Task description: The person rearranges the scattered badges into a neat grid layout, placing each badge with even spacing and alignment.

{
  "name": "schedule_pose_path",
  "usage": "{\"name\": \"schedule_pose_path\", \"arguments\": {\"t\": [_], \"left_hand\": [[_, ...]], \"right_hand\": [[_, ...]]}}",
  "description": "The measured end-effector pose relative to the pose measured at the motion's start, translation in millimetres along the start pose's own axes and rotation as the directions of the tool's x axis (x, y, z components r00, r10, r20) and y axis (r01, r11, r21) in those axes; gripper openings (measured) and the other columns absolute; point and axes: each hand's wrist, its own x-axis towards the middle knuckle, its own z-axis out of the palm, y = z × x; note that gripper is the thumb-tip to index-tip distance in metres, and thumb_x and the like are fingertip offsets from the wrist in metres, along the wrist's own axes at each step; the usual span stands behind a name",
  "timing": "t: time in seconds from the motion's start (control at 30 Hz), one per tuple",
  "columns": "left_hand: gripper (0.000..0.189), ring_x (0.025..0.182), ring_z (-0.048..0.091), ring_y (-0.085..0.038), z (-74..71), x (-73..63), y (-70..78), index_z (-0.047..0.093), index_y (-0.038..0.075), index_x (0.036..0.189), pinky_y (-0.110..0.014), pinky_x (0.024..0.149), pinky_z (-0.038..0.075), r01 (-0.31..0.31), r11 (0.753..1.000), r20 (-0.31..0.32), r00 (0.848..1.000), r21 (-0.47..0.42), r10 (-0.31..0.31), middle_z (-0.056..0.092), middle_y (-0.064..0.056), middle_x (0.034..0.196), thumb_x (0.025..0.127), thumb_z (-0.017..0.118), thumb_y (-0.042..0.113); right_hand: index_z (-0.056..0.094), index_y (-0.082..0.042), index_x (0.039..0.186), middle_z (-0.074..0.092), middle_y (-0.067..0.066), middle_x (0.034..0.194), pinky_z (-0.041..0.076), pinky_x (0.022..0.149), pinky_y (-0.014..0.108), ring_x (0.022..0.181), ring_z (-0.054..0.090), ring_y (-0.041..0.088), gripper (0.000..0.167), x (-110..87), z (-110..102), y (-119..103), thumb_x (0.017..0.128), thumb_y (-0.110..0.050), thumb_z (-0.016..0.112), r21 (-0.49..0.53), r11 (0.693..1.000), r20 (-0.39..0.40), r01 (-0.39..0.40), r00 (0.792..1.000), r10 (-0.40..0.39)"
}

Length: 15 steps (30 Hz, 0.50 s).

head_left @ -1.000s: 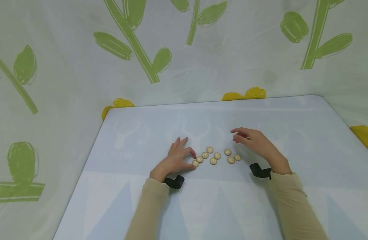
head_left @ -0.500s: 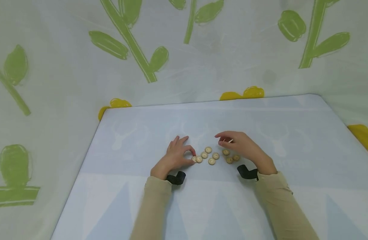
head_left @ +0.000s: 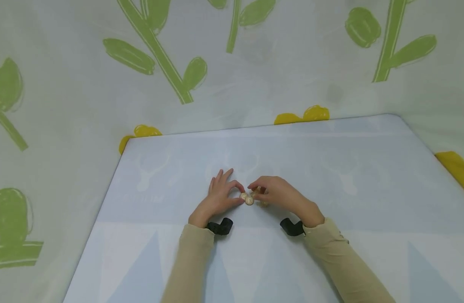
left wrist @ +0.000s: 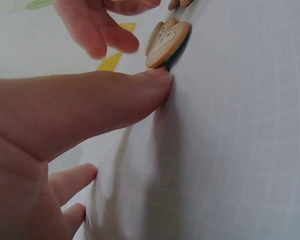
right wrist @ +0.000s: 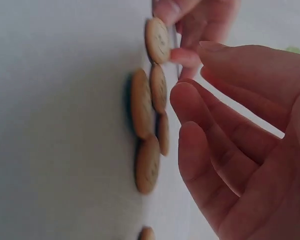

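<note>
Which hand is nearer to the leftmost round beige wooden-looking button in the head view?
Left. The left hand has its thumb and index finger at opposite edges of that button; the right hand is farther right, partly covering other beige buttons.

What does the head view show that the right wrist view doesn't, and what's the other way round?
Only the head view shows the sleeves, the black wrist pieces and the yellow flowers.

Only the right wrist view shows the palm side of the right hand, and the discs clearly enough to count: five, plus a sixth cut off at the bottom edge. In the head view, the right hand covers several.

Both show the left hand, the right hand, some discs and the pale table.
</note>
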Motion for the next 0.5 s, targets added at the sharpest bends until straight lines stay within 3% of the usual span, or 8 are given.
{"name": "schedule_pose_path", "arguments": {"t": [0.23,0.37,0.5], "left_hand": [[0.015,0.133,0.002,-0.036,-2.8,2.6,0.6,0.059,0.024,0.091,-0.054,0.102,0.002,-0.006,1.000,-0.031,1.000,-0.015,0.006,0.019,-0.012,0.145,0.079,0.066,0.030],[0.016,0.133,0.002,-0.035,-1.6,2.6,-0.7,0.059,0.024,0.092,-0.054,0.102,0.002,0.017,1.000,-0.044,0.999,-0.015,-0.017,0.020,-0.011,0.145,0.079,0.066,0.031],[0.017,0.133,0.002,-0.035,1.2,2.9,-0.5,0.058,0.023,0.092,-0.054,0.102,0.002,0.023,0.999,-0.042,0.999,-0.029,-0.024,0.020,-0.010,0.145,0.079,0.066,0.031]], "right_hand": [[0.067,-0.014,0.099,0.056,-0.005,0.085,0.042,0.065,0.024,0.070,0.048,0.008,0.021,6.2,11.9,-5.5,0.078,-0.017,0.069,-0.126,0.988,-0.033,0.084,0.995,-0.089],[0.067,-0.019,0.097,0.052,-0.008,0.082,0.040,0.057,0.021,0.064,0.046,0.006,0.017,6.7,18.9,-9.4,0.080,-0.020,0.067,-0.265,0.961,-0.038,0.083,0.995,-0.096],[0.066,-0.020,0.094,0.051,-0.008,0.081,0.041,0.057,0.022,0.064,0.049,0.007,0.014,3.2,21.7,-12.6,0.080,-0.019,0.066,-0.329,0.942,-0.038,0.069,0.996,-0.086]]}}
